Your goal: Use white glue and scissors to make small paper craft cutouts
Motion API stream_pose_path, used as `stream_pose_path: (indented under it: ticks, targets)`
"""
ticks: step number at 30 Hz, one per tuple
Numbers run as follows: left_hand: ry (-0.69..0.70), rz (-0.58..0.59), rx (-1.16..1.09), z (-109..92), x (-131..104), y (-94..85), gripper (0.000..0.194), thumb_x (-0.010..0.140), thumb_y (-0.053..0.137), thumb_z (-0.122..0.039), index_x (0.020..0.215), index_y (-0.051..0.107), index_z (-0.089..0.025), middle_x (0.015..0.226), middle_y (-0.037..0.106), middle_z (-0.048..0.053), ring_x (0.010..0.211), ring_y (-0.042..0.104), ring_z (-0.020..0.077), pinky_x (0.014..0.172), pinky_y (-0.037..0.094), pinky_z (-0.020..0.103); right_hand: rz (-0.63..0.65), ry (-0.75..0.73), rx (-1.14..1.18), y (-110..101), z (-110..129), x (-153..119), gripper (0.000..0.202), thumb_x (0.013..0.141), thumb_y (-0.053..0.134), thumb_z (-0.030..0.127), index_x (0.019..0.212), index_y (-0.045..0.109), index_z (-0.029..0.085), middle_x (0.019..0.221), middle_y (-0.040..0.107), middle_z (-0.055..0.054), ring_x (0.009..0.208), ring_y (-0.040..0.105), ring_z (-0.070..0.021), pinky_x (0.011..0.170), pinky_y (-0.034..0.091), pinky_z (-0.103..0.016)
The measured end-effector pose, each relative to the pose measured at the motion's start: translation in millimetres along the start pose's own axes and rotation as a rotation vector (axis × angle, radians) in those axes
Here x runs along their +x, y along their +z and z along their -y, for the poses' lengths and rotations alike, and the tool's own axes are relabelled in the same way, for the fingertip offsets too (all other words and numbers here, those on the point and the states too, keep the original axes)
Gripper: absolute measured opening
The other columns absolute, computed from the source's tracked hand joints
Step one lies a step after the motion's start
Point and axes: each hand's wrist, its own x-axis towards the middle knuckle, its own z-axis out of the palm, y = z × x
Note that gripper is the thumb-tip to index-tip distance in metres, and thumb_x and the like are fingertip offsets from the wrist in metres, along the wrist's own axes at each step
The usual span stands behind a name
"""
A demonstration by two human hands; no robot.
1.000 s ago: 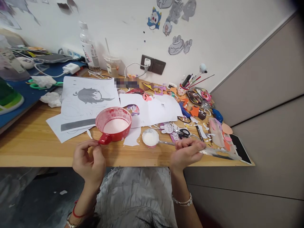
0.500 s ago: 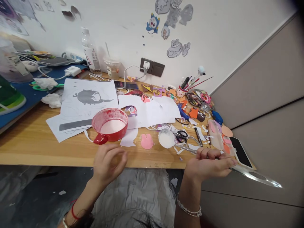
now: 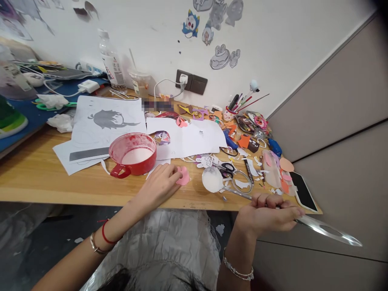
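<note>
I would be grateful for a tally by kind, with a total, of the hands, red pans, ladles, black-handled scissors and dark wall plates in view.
Hands, the left hand and the right hand: 2
Red pan: 1
Ladle: 1
Black-handled scissors: 1
Dark wall plates, the left plate and the right plate: 2
Total: 7

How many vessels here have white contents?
2: the red pot on the table, and the ladle in the right hand. The clutter may hide more.
</note>
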Motion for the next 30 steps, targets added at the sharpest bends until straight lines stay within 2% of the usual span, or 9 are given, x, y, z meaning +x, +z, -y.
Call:
stream_pose_path:
  ticks: [9,13,19,25,30]
  targets:
    - [-0.019,0.126,-0.045,-3,12,-9.8,0.017,0.086,0.047,-0.03,0.091,0.055,-0.016,0.089,0.052,0.007,0.078,0.048,0.0183,0.068,0.038,0.031,-0.004,0.044,0.004,-1,-2,-1,0.037,0.092,0.03,0.039,0.06,0.025,0.022,0.046,0.017,0.01,0.037,0.014,-0.0045,0.033,0.016,-0.019]
    - [-0.016,0.15,-0.055,-5,17,-9.6,0.015,0.086,0.047,-0.028,0.088,0.055,-0.016,0.09,0.052,0.006,0.079,0.047,0.0179,0.069,0.038,0.031,-0.007,0.057,-0.001,-1,-2,-2,0.036,0.092,0.031,0.039,0.06,0.025,0.022,0.046,0.018,0.01,0.037,0.014,-0.0049,0.033,0.016,-0.019]
    - [0.112,0.131,0.011,-1,18,-12.0,0.015,0.087,0.043,-0.025,0.084,0.055,-0.016,0.09,0.053,0.006,0.08,0.046,0.0185,0.07,0.036,0.031,-0.004,0.068,-0.003,-2,-3,-1,0.038,0.092,0.031,0.041,0.06,0.025,0.022,0.046,0.017,0.01,0.036,0.015,-0.0047,0.033,0.016,-0.019]
    - [0.149,0.174,0.018,3,19,-14.8,0.017,0.087,0.046,-0.03,0.085,0.056,-0.016,0.09,0.052,0.006,0.082,0.047,0.0184,0.07,0.035,0.031,-0.002,0.073,0.009,-2,-3,-1,0.037,0.091,0.033,0.041,0.06,0.026,0.022,0.046,0.019,0.01,0.036,0.015,-0.0047,0.033,0.018,-0.019]
    - [0.256,0.114,0.113,2,22,-11.9,0.013,0.086,0.047,-0.023,0.082,0.057,-0.016,0.085,0.053,0.006,0.081,0.047,0.0188,0.068,0.032,0.032,0.007,0.068,0.013,-3,-4,-1,0.036,0.091,0.034,0.041,0.061,0.026,0.022,0.045,0.018,0.01,0.036,0.015,-0.0047,0.033,0.017,-0.019]
